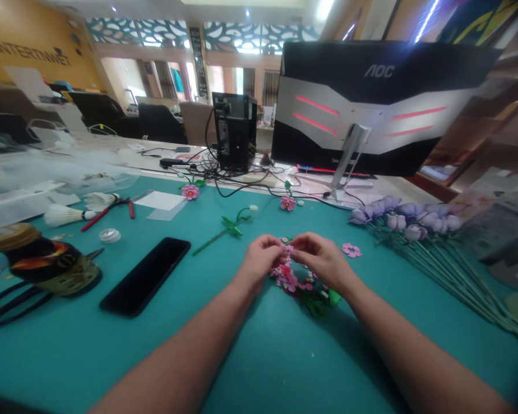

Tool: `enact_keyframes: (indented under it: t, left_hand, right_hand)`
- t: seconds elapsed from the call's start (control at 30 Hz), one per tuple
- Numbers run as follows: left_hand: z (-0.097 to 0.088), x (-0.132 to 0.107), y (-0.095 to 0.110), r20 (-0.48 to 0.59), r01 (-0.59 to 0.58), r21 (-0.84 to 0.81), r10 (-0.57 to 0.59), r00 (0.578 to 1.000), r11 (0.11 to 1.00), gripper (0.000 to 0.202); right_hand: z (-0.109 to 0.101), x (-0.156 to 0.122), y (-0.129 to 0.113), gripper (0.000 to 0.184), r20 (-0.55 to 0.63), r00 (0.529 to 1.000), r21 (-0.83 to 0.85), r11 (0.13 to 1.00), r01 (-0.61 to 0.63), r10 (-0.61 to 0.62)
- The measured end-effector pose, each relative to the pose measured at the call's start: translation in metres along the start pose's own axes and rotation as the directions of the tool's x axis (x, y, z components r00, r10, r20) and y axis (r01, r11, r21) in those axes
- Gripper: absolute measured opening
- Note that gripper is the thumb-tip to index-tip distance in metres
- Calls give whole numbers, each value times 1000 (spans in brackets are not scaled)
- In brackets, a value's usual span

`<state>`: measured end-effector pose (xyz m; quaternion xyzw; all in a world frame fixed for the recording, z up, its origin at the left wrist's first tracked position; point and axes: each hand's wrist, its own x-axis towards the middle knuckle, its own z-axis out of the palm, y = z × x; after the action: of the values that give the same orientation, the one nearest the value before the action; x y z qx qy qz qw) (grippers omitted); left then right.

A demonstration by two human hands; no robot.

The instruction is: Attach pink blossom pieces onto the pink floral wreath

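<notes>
Both my hands meet at the middle of the teal mat (242, 356). My left hand (261, 259) and my right hand (322, 259) pinch a small pink flower piece (287, 248) between their fingertips. Just below them lies a cluster of pink flowers with green leaves (304, 287), partly hidden by my hands. A loose pink petal piece (351, 249) lies to the right of my right hand. A green stem with leaves (227, 227) lies above my left hand. Two single pink flowers (190, 191) (288, 202) sit further back.
A black phone (147, 275) lies at the left, a bag with straps (43, 261) beyond it. Shuttlecocks (67, 215), red pliers (107, 210) and a small white tape roll (110, 235) are at the back left. Purple artificial flowers (408, 215) lie at the right. A monitor (371, 109) and a computer tower (234, 131) stand behind.
</notes>
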<state>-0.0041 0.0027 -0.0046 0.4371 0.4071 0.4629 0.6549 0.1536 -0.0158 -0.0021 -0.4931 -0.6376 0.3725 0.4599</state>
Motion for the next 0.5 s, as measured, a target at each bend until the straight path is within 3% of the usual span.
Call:
enact_keyframes:
  t: [0.17,0.37,0.5]
  left_hand:
    - [0,0,2,6,-24,-6,24,1000,1000,18]
    - [1,-2,4,41,25,-45,-23,999,999,27]
    - [1,-3,4,41,13,-28,-12,999,1000,27]
  right_hand:
    - [2,-1,-3,18,-4,1000,-50,998,31,-31]
    - [1,0,-3,24,-55,998,55,998,7,-4]
    - [1,1,-2,21,-65,998,10,1000,24,-24]
